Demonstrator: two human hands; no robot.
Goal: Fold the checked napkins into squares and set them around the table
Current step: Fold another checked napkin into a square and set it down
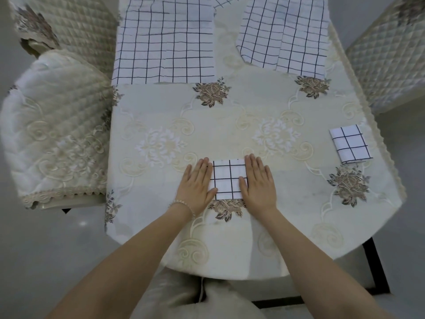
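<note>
My left hand (198,183): flat, fingers straight, pressing the folded white black-checked cloth napkin (229,180).
My right hand (258,181): flat, pressing its other edge.
Napkin: between my hands.
Second folded checked napkin (350,143): well right of my right hand.

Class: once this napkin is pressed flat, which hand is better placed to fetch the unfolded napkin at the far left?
Probably the left hand: it lies on that side of the folded napkin, nearer the unfolded napkin; the right hand would cross over.
</note>
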